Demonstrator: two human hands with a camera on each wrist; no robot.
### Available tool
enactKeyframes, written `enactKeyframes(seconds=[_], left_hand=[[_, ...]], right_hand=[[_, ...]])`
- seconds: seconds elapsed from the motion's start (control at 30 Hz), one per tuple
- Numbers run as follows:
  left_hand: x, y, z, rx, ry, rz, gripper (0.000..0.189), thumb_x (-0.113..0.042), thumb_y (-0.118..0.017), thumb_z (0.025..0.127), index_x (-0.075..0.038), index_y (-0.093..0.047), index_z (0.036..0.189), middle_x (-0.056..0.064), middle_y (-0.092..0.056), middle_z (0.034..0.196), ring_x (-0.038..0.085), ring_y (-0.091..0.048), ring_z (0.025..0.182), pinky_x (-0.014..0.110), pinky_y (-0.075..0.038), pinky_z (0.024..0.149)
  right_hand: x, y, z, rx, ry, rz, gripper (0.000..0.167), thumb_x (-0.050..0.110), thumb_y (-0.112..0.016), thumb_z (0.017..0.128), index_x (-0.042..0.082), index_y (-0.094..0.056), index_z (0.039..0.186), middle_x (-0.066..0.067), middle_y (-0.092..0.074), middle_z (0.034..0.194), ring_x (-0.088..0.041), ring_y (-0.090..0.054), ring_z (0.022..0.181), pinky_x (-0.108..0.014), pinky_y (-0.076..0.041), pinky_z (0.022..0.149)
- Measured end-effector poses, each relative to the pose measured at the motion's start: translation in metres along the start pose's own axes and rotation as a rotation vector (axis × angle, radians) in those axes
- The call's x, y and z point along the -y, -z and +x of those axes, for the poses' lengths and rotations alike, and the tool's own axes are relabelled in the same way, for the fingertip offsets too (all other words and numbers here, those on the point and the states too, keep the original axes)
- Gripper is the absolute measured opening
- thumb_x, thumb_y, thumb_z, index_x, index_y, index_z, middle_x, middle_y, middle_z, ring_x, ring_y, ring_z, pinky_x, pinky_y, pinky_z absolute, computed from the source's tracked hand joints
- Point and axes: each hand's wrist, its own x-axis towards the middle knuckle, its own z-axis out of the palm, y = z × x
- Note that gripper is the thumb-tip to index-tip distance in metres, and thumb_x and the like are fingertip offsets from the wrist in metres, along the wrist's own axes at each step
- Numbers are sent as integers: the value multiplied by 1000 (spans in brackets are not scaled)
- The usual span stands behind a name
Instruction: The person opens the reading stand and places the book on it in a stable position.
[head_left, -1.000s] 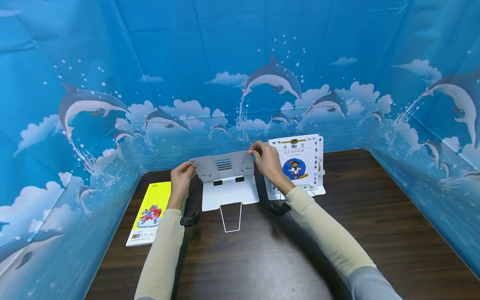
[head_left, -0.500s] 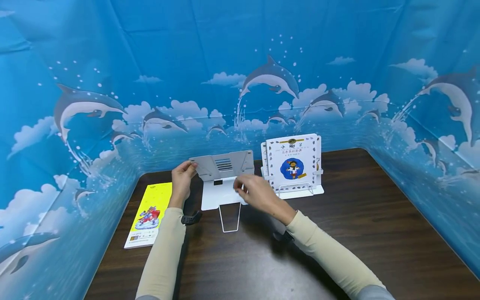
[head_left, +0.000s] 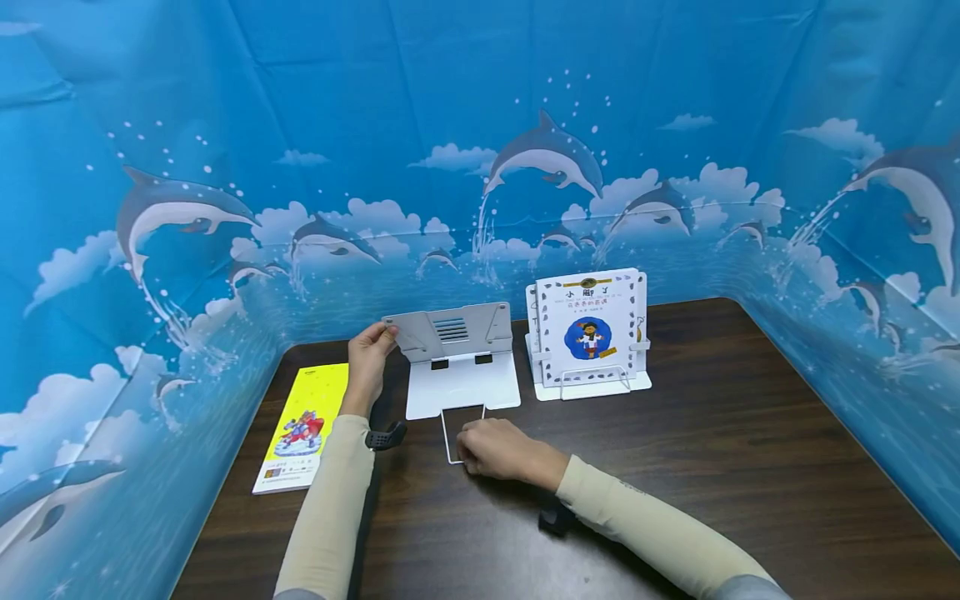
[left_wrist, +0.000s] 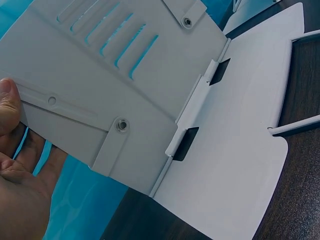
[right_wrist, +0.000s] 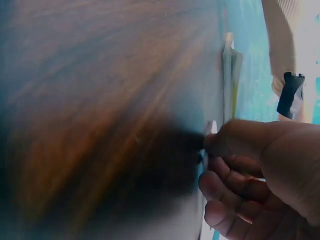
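A white metal book stand (head_left: 463, 387) lies unfolded at the table's middle, its slotted back panel (head_left: 491, 329) tilted up from the flat base plate. My left hand (head_left: 364, 371) pinches the panel's upper left corner; the left wrist view shows the thumb (left_wrist: 7, 107) on the near face and fingers behind. From the base a wire loop (head_left: 446, 433) extends toward me. My right hand (head_left: 504, 450) is at the loop's near end, thumb and curled fingers pinching the wire; the hand covers the loop's right part. Two dark hinge cutouts (left_wrist: 186, 144) show along the fold.
To the right, a second white stand (head_left: 641, 382) holds an upright picture book (head_left: 558, 333). A yellow-covered book (head_left: 315, 400) lies flat at left, partly behind my left forearm. A blue dolphin-print curtain (head_left: 420, 108) surrounds the dark wooden table (head_left: 750, 433).
My right hand has let go of the panel's upper right corner and come down toward me to the wire loop. The left hand keeps its pinch on the upper left corner.
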Motion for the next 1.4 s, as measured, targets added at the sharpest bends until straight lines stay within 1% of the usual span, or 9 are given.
enactKeyframes(seconds=[0.23,0.43,0.53,0.63,0.77,0.87,0.97,1.17,1.4], left_hand=[[1,-1,0,4,0,-4,33,-14,-67,105,4,-71,133,-16,-67,99,4,-64,112,42,-49,117],[2,0,2,-2,-8,-9,32,-13,-66,106,5,-70,132,-16,-67,98,6,-64,110,44,-48,118],[3,0,2,-1,0,-12,33,-12,-65,106,5,-70,133,-16,-67,98,6,-64,111,45,-47,119],[4,0,2,4,13,-17,33,-12,-65,106,5,-70,134,-17,-68,99,6,-64,112,43,-48,118],[4,-1,2,4,14,-24,32,-11,-65,105,4,-70,133,-18,-70,99,6,-65,112,42,-49,116],[4,-1,3,1,0,-35,31,-9,-65,106,6,-70,132,-16,-70,98,7,-65,111,42,-50,116],[4,-1,4,0,-9,-38,31,-8,-64,106,7,-70,132,-16,-69,98,7,-65,110,44,-49,117],[1,0,2,9,-15,-30,29,-7,-62,107,8,-70,131,-15,-68,97,7,-65,110,45,-49,117],[-1,0,-2,14,-19,-12,29,-7,-63,106,9,-70,129,-17,-69,98,5,-66,110,46,-49,116]], right_hand=[[-4,0,5,44,-12,-7,14,16,-79,81,21,-67,80,12,-59,78,0,-48,65,-16,-40,54],[-9,21,10,9,-69,162,16,15,-77,85,24,-64,82,14,-58,78,-1,-50,68,-18,-41,60],[-12,33,12,-64,-102,215,15,15,-75,88,23,-63,86,13,-59,82,-2,-51,72,-19,-42,64],[-15,38,14,-177,-129,228,10,13,-72,91,20,-65,92,9,-61,89,-3,-55,77,-19,-47,68],[-24,36,18,-358,-182,212,2,14,-69,101,13,-70,103,1,-66,99,-9,-64,84,-22,-55,73],[-33,29,23,-436,-240,211,8,18,-67,106,11,-70,107,-3,-67,104,-13,-69,88,-27,-59,75],[-44,20,28,-435,-303,236,10,18,-65,108,10,-70,106,-5,-69,102,-15,-68,87,-32,-58,75],[-61,4,36,-339,-406,341,11,15,-64,108,9,-70,101,-5,-73,96,-13,-62,83,-33,-54,74],[-68,-1,38,-358,-508,464,7,13,-70,104,7,-74,105,-7,-77,97,-14,-65,82,-31,-55,73]])
